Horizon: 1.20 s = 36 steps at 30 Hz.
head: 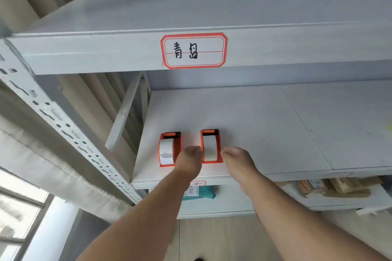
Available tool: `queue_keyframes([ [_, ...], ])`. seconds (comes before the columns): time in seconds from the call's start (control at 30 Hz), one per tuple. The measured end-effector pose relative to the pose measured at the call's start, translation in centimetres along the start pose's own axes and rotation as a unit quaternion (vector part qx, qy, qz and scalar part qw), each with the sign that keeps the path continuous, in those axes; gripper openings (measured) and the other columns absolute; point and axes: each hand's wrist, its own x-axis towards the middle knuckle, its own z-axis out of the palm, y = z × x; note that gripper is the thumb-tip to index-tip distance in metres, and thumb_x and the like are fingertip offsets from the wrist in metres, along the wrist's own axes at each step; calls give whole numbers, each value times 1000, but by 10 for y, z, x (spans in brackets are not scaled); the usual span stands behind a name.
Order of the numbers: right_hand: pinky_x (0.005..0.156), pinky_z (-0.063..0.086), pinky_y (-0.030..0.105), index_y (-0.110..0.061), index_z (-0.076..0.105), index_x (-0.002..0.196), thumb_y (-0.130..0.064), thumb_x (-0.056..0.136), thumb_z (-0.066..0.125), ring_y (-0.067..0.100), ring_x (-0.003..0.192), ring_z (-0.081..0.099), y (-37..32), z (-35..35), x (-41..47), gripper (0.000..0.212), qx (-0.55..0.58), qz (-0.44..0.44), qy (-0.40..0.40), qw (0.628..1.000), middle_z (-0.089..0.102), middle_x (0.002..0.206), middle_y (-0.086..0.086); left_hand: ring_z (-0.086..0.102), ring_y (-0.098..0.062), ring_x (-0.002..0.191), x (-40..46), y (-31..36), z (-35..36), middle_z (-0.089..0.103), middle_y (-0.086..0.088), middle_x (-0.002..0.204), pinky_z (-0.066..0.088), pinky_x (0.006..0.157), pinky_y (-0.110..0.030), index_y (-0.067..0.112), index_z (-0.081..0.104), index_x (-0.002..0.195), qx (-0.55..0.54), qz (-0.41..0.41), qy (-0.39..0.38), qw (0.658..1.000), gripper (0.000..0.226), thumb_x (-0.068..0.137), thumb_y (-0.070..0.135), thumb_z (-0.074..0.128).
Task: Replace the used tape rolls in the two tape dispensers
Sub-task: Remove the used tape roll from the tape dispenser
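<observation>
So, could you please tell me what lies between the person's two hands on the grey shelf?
In the head view, the right-hand orange tape dispenser with its white roll sits between the left hand and right hand, on the grey shelf.

Two orange dispensers [169,149] [211,146] with black top edges each carry a white roll [166,151] [210,148] on a pale grey shelf [265,125]. At 12 o'clock from them, a white label [194,50] with a red double border, a red line and black handwriting sits on the grey beam [84,53]. At 6 o'clock lies a teal packet [204,193], and at 4 o'clock tan brown bundles [339,187].
</observation>
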Motion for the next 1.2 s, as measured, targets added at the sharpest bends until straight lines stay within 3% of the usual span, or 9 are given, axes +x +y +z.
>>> queue_keyframes([
  [0.07,104,52,45,1,71,117,-21,105,50,32,111,67,-1,4,11,33,-5,19,5,1000,72,125,21,66,-36,95,11,-2,3,66,-21,101,53,78,-32,2,67,125,-7,-3,-13,1000,37,105,22,43],
  [0.13,110,48,50,6,68,121,-19,104,52,38,121,64,0,8,20,34,-5,26,0,1000,68,133,24,65,-37,113,16,-3,7,68,-22,122,54,99,-41,8,66,131,-15,-23,-31,999,40,105,24,41],
  [0.2,105,50,43,0,70,125,-19,105,53,31,113,63,-2,10,25,32,-5,30,-12,999,69,137,16,62,-30,108,20,-2,9,67,-15,128,51,101,-39,14,65,133,-30,-35,-37,998,38,106,25,40],
  [0.3,102,43,30,-12,67,138,-22,107,54,22,122,59,-3,13,32,35,5,30,-24,999,65,144,6,61,-21,106,27,-4,11,69,-3,119,52,105,-36,19,66,132,-65,-36,-41,996,34,106,28,46],
  [0.47,98,44,29,-13,68,134,-22,106,59,21,118,61,2,18,37,32,14,31,-18,999,69,136,4,62,-22,100,30,-9,9,65,-6,104,56,106,-45,18,66,103,-135,-54,-51,988,13,105,19,53],
  [0.63,94,47,28,-15,74,123,-22,102,65,21,115,67,5,18,38,24,9,23,-4,1000,75,125,2,62,-23,96,33,-16,9,63,-7,95,55,107,-47,14,66,96,-177,-46,-59,981,15,106,16,55],
  [0.8,86,49,27,-15,76,119,-21,102,64,23,111,68,2,12,41,21,8,18,28,999,75,120,4,69,-26,112,34,-13,8,76,-11,109,56,106,-43,14,70,99,-207,-42,-54,976,20,108,17,53],
  [1.03,84,49,28,-15,68,125,-24,107,53,19,103,62,-9,7,48,25,-23,1,33,999,69,118,2,71,-24,107,45,-5,8,78,-11,108,59,101,-47,19,68,94,-210,-20,-35,977,19,107,23,54],
  [1.2,63,41,21,-11,64,123,-24,110,46,23,102,61,-9,3,54,25,-51,-5,37,998,69,121,9,72,-25,113,48,-3,8,77,-2,115,59,100,-48,23,62,109,-202,-18,-35,979,18,109,33,48],
])
